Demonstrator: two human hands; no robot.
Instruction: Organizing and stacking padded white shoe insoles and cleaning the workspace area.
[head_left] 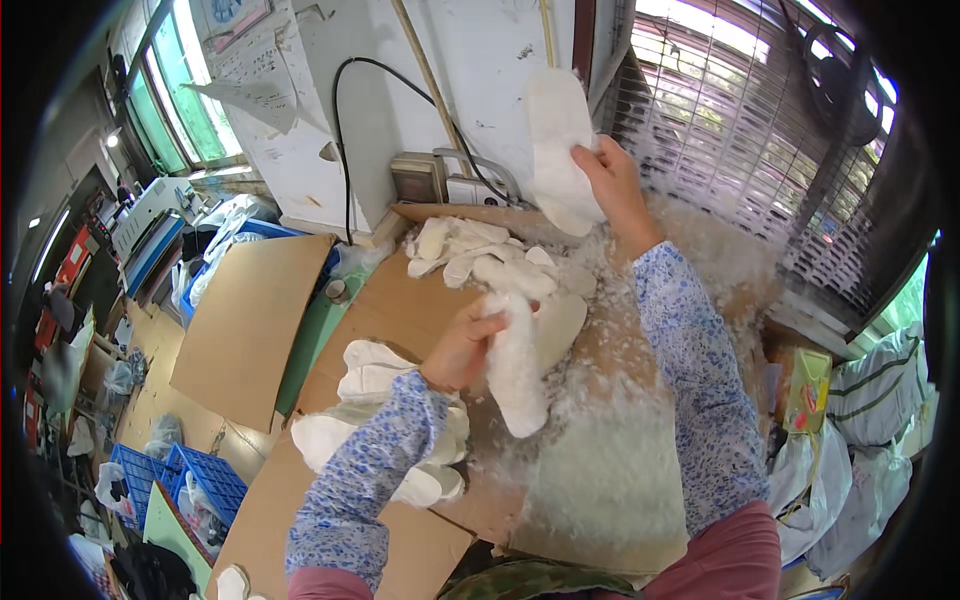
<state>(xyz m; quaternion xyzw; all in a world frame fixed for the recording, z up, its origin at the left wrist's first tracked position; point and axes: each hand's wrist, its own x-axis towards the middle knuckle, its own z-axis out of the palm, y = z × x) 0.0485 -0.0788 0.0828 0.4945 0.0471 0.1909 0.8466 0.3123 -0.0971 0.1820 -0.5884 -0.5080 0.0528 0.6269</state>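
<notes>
My left hand (461, 346) is closed around a fluffy white insole (516, 375), held upright over the cardboard-covered table. Raised at the far right, my right hand (612, 182) pinches a flatter white insole (560, 135) by its edge, thumb on its face. Beyond my left hand, a heap of white insoles (470, 240) lies against the back of the table. Another pale insole (562, 328) rests just behind the fluffy one. Beside my left forearm sit stacked white insoles (372, 370), partly hidden by the sleeve.
Loose white fluff (625, 340) covers the table's right side and a pale sheet (610, 480) near me. A wire mesh guard (720, 130) stands at the back right. A cardboard sheet (250, 335) and blue crates (205, 480) are at left; bags (840, 490) are at right.
</notes>
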